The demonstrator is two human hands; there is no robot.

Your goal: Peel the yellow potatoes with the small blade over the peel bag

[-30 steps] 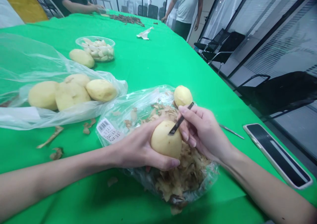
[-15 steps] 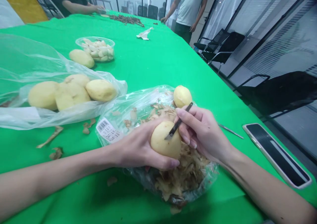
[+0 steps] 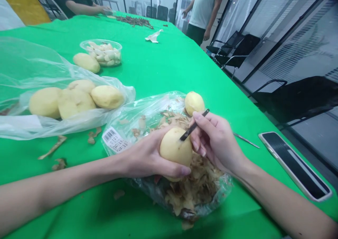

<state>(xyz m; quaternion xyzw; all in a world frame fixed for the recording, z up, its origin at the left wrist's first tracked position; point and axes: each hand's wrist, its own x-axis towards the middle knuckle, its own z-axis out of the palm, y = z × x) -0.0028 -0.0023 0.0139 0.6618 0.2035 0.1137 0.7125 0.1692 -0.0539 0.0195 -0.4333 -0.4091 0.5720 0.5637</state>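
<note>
My left hand cradles a peeled yellow potato, fingers wrapped under it. My right hand pinches a small dark-bladed knife, whose tip rests on the top of that potato. Below both hands lies a heap of brown peel on a clear plastic bag with a printed price label. Another peeled potato sits on the bag just beyond my right fingers. Several more peeled potatoes lie in a second plastic bag to the left.
The green-covered table holds a plastic tub of pale pieces, a potato, a thin metal tool and a phone. Two people stand at the far end. Black chairs stand along the right.
The knife tip has moved back up the potato from its lower position half a second ago. The person at the far right has stepped further right.
</note>
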